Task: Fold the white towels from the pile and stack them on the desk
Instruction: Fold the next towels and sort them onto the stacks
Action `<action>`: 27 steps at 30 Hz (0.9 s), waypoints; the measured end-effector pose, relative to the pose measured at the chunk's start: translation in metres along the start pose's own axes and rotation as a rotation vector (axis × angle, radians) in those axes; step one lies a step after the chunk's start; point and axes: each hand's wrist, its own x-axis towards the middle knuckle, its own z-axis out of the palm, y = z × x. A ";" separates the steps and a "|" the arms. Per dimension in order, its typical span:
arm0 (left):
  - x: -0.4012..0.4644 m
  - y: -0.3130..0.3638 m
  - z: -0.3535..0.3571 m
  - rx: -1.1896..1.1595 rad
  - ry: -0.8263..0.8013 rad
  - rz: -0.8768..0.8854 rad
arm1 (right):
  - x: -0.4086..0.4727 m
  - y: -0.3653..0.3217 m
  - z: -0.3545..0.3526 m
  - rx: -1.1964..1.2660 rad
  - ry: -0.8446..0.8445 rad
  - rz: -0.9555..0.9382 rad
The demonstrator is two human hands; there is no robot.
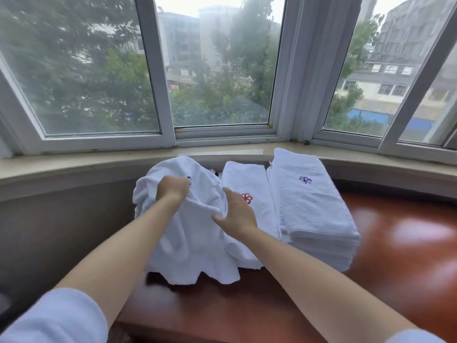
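Observation:
A crumpled white towel [190, 243] hangs lifted over the left end of the reddish-brown desk [395, 243]. My left hand [171, 188] grips its upper part in a fist. My right hand [235, 214] pinches a fold of the same towel just to the right. Behind my right hand lies a flat white towel with a red emblem [247, 184]. At the right stands a tall stack of folded white towels [314, 214], its top one marked with a purple emblem. The pile under the lifted towel is mostly hidden.
A stone window sill [99, 162] curves along the back, with a bay window above it. Left of the desk a grey wall panel [61, 231] drops away. Glossy desk surface shows to the right of the stack and in front of the towels.

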 end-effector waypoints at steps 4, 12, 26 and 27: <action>-0.020 0.024 -0.046 -0.030 -0.413 0.043 | 0.014 -0.030 -0.007 0.146 0.007 -0.096; -0.026 0.019 -0.068 -0.710 -0.338 0.156 | 0.011 -0.058 -0.003 0.848 -0.038 0.127; -0.025 0.029 -0.063 -0.493 0.153 0.362 | 0.003 -0.055 -0.077 1.139 0.107 0.041; -0.030 0.044 -0.067 -0.540 0.111 0.391 | 0.000 -0.052 -0.074 1.079 0.048 0.018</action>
